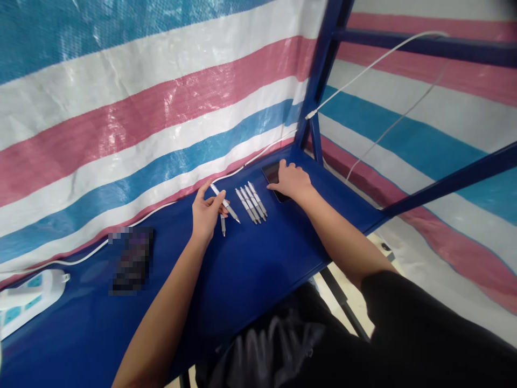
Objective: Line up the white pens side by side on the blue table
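Observation:
My left hand (205, 213) holds a white pen (224, 202) just above the blue table (250, 269), with another pen (222, 225) lying under its fingers. To the right, three more white pens (251, 201) lie side by side in a row. My right hand (291, 180) rests flat on a dark phone (272, 173) at the table's far corner, fingers spread over its screen.
A white cable (363, 70) runs along the back edge and up the blue frame post (319, 75). A white power strip (28, 296) sits at the far left, beside a blurred dark object (131, 261). A striped tarp hangs behind.

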